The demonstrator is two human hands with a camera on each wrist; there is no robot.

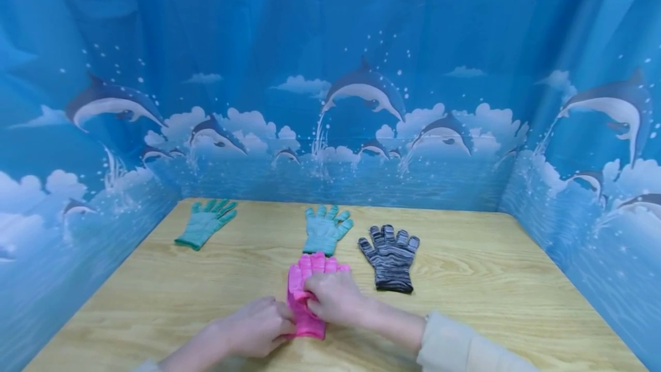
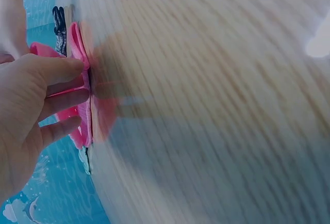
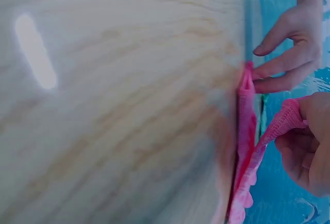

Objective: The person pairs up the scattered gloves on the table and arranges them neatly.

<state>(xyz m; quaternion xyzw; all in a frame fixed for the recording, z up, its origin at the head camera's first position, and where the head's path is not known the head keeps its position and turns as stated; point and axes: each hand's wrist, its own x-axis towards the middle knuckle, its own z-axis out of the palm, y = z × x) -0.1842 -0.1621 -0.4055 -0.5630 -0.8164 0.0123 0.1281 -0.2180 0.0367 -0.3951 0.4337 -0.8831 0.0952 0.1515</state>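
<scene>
Pink knitted gloves (image 1: 310, 326), seemingly two layered together, lie at the near middle of the table. My right hand (image 1: 335, 297) grips the cuff of the upper pink glove (image 3: 273, 131) and holds it raised and folded back, while its finger end stays down on the lower layer. At the lower layer's cuff, my left hand (image 1: 260, 326) presses with fairly straight fingers (image 2: 67, 100). Just beyond the pink fingertips lies a light teal glove (image 1: 322, 231). A black-and-white striped glove (image 1: 395, 263) rests flat on the right, fingers pointing away.
Another teal glove (image 1: 203, 223) lies flat at the far left of the wooden table (image 1: 490, 291). A blue curtain (image 1: 258, 45) printed with dolphins encloses the back and both sides. Light reflects off the tabletop in both wrist views.
</scene>
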